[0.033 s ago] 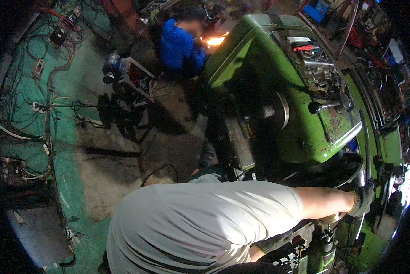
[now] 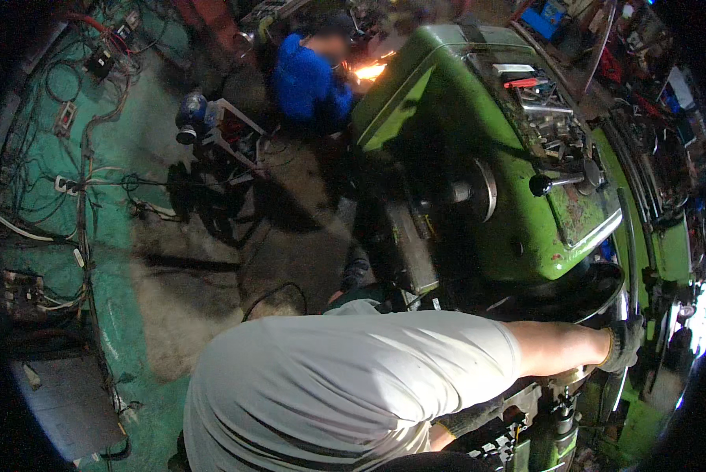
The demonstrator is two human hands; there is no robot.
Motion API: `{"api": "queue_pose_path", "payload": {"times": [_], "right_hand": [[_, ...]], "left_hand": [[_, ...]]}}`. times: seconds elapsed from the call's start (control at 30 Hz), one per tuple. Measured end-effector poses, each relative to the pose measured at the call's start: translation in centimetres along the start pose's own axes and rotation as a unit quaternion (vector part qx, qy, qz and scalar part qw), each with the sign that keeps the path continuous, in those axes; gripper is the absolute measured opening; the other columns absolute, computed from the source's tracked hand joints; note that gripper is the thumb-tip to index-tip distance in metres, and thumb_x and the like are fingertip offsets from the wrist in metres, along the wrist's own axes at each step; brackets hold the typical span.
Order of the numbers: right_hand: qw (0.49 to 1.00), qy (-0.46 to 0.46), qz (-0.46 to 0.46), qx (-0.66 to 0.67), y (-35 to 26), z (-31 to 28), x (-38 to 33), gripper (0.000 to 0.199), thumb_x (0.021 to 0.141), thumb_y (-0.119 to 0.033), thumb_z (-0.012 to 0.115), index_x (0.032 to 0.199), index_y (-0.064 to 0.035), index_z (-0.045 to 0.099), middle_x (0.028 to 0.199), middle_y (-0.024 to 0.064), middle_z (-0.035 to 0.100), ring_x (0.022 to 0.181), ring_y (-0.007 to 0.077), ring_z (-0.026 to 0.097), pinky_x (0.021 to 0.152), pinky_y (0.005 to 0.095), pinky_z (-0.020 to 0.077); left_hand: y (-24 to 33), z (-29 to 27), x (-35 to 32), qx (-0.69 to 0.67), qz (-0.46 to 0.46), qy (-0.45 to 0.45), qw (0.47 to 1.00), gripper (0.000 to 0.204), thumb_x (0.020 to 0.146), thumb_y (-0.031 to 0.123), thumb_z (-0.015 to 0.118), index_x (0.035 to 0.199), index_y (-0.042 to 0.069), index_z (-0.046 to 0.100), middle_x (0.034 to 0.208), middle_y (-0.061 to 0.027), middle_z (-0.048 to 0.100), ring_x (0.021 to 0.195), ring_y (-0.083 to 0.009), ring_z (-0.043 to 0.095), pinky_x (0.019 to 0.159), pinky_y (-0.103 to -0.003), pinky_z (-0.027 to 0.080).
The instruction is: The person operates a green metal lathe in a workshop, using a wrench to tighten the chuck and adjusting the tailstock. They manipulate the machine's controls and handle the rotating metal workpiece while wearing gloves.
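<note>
Gloves covered both hands: the right hand [image 2: 624, 342] stayed where it was, closed on the green lathe [image 2: 526, 228] beside its dark chuck [image 2: 581, 291]; the left hand [image 2: 467, 419] was low by the carriage, its grip unreadable.

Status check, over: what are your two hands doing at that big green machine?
Left hand, gloved, low by dark parts at machine's base; grip unclear. Right hand, gloved, on the green lathe near its dark round chuck. Person in blue with sparks beyond, well apart.
</note>
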State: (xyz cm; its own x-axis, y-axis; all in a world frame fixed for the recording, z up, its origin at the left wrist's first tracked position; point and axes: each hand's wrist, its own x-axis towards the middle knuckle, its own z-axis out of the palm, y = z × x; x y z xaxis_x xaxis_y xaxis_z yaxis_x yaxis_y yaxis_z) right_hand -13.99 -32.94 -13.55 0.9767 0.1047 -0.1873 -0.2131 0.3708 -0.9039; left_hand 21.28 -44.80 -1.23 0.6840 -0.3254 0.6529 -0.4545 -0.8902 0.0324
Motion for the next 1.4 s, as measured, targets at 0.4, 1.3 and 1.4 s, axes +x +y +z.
{"api": "queue_pose_path", "payload": {"times": [0.4,1.3,1.4], "right_hand": [[0.995,0.09,-0.029,0.013,-2.1,-2.4,-2.5,0.048,0.094,0.001,0.066,0.14,-0.0005,0.053,0.124,0.0157,0.066,0.112,0.0285,0.066,0.093,0.04,0.0575],[0.905,0.275,-0.214,-0.243,-10.4,-8.6,-10.7,0.038,0.083,-0.007,0.073,0.12,-0.0024,0.066,0.11,0.0107,0.068,0.103,0.0208,0.066,0.092,0.0345,0.0522],[0.9,0.272,-0.219,-0.26,-9.2,-9.9,-10.4,0.041,0.083,-0.013,0.078,0.121,-0.0026,0.066,0.113,0.0124,0.066,0.105,0.0258,0.064,0.096,0.0375,0.0505]], "left_hand": [[1.2,-9.6,-3.9,-0.028,0.076,-0.027,0.996,0.03,0.093,0.043,0.059,0.099,0.019,0.077,0.104,-0.0093,0.076,0.105,-0.0378,0.067,0.089,-0.065,0.044],[-1.2,-16.7,-4.3,-0.022,0.138,-0.006,0.99,0.033,0.097,0.041,0.054,0.098,0.013,0.072,0.099,-0.0156,0.075,0.096,-0.0379,0.071,0.081,-0.056,0.05],[-1.2,-16.4,-4.7,-0.01,0.137,-0.028,0.99,0.033,0.097,0.04,0.053,0.1,0.013,0.072,0.101,-0.0165,0.074,0.096,-0.0393,0.07,0.082,-0.055,0.051]]}}
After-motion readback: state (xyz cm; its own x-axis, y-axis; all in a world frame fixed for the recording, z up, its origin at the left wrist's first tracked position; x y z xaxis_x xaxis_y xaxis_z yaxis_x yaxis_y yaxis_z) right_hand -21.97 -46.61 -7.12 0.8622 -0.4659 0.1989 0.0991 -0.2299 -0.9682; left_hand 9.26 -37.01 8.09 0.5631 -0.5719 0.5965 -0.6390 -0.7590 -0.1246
